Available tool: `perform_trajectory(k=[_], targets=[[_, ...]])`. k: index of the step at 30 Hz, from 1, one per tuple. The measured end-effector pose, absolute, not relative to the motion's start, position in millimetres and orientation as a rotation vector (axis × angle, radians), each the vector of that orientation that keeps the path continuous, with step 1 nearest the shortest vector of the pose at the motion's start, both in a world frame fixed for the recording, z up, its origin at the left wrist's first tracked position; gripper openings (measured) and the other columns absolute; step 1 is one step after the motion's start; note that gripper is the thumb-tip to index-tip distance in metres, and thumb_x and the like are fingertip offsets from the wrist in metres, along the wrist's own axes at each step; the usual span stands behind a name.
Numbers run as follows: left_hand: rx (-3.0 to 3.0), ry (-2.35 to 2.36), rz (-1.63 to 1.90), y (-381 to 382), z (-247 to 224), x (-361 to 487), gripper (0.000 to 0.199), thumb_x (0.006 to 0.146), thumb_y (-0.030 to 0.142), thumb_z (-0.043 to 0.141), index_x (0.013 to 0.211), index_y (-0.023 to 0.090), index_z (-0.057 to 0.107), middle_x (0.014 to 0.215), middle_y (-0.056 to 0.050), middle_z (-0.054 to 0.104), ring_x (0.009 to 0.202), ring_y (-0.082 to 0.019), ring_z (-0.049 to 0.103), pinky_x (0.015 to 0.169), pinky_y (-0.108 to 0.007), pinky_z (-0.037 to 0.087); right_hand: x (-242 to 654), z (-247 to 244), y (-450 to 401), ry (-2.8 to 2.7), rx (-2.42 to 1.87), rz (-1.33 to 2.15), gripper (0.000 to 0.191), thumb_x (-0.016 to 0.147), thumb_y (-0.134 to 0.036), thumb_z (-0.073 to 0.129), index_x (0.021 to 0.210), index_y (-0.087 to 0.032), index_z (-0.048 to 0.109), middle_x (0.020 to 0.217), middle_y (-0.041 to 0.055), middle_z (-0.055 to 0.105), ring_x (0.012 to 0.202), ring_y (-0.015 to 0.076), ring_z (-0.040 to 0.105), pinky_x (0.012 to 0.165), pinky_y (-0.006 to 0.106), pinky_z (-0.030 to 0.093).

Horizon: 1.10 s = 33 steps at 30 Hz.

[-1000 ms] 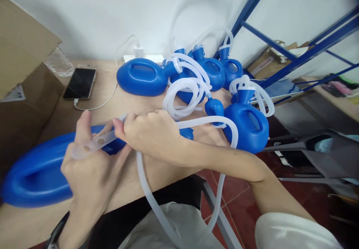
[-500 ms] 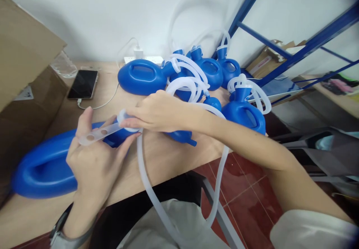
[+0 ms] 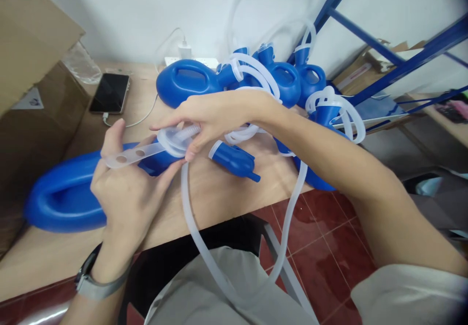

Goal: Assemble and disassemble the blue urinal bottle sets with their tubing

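Note:
A blue plastic urinal bottle (image 3: 62,173) with a moulded handle lies at the left, its neck pointing right. My left hand (image 3: 126,188) is wrapped round the neck. Over the bottle's mouth is a translucent cap (image 3: 166,142), from which a strap with round holes (image 3: 127,158) stretches across my left fingers. My right hand (image 3: 204,115) reaches over the cap, thumb on its near right edge and fingers along the far side. A pale flexible tube (image 3: 187,198) loops from near the cap down over my lap and back up to the right.
Beyond my right hand are several similar blue bottles (image 3: 186,81) with coiled tubes. A small blue cylinder with a nozzle (image 3: 236,161) lies right of the cap. A charging phone (image 3: 110,93), a cardboard box (image 3: 36,47) and a blue metal frame (image 3: 365,37) surround the table.
My right hand has loosened its pinch and rolled back, its thumb now at the cap's right side, so more of the cap shows. My left hand keeps its hold. The view has shifted slightly.

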<state>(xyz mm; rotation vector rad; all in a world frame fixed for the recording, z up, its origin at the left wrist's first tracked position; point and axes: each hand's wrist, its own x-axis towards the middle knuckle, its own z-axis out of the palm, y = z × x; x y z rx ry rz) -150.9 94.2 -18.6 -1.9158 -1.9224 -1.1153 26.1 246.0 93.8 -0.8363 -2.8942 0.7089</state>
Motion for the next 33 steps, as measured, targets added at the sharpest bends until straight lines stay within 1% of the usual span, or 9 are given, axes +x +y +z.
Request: perform_trajectory(k=[2, 5, 10, 12, 16, 20, 23, 27, 33], targets=[[-1.936, -1.923, -1.073, 95, -18, -150, 0.067, 0.090, 0.072, 0.074, 0.130, 0.018, 0.076, 0.154, -0.020, 0.062, 0.123, -0.042, 0.070, 0.092, -0.050, 0.058, 24, 97, 247, -2.838, -0.953, 0.733, 0.103, 0.092, -0.040, -0.024, 0.048, -0.011, 0.065, 0.050, 0.0001, 0.058, 0.076, 0.0067, 0.061, 0.071, 0.037, 0.039], [-1.941, -1.922, -1.048, 95, -18, -150, 0.071, 0.092, 0.075, 0.069, 0.132, 0.017, 0.076, 0.150, -0.021, 0.065, 0.114, -0.041, 0.073, 0.084, -0.048, 0.055, 21, 101, 243, -2.823, -0.906, 0.806, 0.093, 0.101, -0.046, -0.002, 0.056, -0.014, 0.073, 0.051, -0.0027, 0.063, 0.074, 0.0059, 0.061, 0.070, 0.032, 0.041], [-1.960, -1.880, -1.075, 94, -18, -152, 0.074, 0.093, 0.072, 0.071, 0.139, 0.014, 0.069, 0.145, -0.023, 0.068, 0.102, -0.041, 0.073, 0.077, -0.047, 0.050, 22, 100, 242, -3.005, -0.497, 0.891, 0.048, 0.104, -0.049, 0.046, 0.105, -0.021, 0.085, 0.064, -0.0106, 0.072, 0.077, 0.0058, 0.062, 0.072, 0.025, 0.042], [-1.975, -1.863, -1.054, 94, -19, -152, 0.070, 0.095, 0.068, 0.071, 0.138, 0.013, 0.069, 0.144, -0.022, 0.068, 0.103, -0.040, 0.073, 0.077, -0.046, 0.049, 21, 98, 243, -3.047, -0.440, 0.842, 0.046, 0.104, -0.050, 0.050, 0.112, -0.020, 0.084, 0.069, -0.0103, 0.074, 0.081, 0.0065, 0.062, 0.073, 0.026, 0.042], [-1.984, -1.877, -1.019, 95, -22, -153, 0.064, 0.099, 0.065, 0.068, 0.139, 0.015, 0.071, 0.143, -0.018, 0.069, 0.112, -0.037, 0.071, 0.079, -0.043, 0.047, 19, 94, 244, -3.092, -0.439, 0.717, 0.062, 0.106, -0.056, 0.037, 0.108, -0.016, 0.084, 0.071, -0.0086, 0.074, 0.080, 0.0071, 0.061, 0.077, 0.031, 0.042], [-1.954, -1.850, -1.071, 98, -26, -153, 0.070, 0.099, 0.071, 0.062, 0.137, 0.013, 0.072, 0.139, -0.017, 0.071, 0.108, -0.036, 0.070, 0.079, -0.043, 0.046, 19, 87, 246, -3.071, -0.499, 0.789, 0.029, 0.097, -0.041, 0.071, 0.111, -0.019, 0.083, 0.074, -0.0122, 0.070, 0.083, 0.0041, 0.061, 0.075, 0.016, 0.043], [-1.949, -1.816, -1.070, 98, -26, -152, 0.073, 0.099, 0.072, 0.060, 0.136, 0.011, 0.073, 0.136, -0.018, 0.071, 0.102, -0.035, 0.070, 0.078, -0.044, 0.044, 21, 85, 246, -3.043, -0.582, 0.873, 0.023, 0.087, -0.027, 0.084, 0.107, -0.017, 0.080, 0.077, -0.0138, 0.067, 0.084, 0.0012, 0.061, 0.075, 0.010, 0.041], [-1.950, -1.801, -1.041, 97, -25, -151, 0.071, 0.101, 0.068, 0.060, 0.138, 0.009, 0.072, 0.136, -0.019, 0.072, 0.102, -0.036, 0.071, 0.079, -0.045, 0.045, 21, 88, 243, -3.004, -0.704, 0.997, 0.011, 0.088, -0.023, 0.080, 0.092, -0.014, 0.075, 0.069, -0.0178, 0.061, 0.080, -0.0036, 0.061, 0.075, 0.007, 0.038], [-1.940, -1.860, -1.068, 100, -26, -150, 0.070, 0.098, 0.068, 0.066, 0.142, 0.014, 0.072, 0.145, -0.020, 0.068, 0.107, -0.037, 0.073, 0.081, -0.047, 0.052, 19, 95, 239, -2.941, -0.864, 1.045, 0.019, 0.093, -0.023, 0.073, 0.078, -0.013, 0.070, 0.060, -0.0184, 0.059, 0.077, -0.0049, 0.063, 0.073, 0.007, 0.037]])
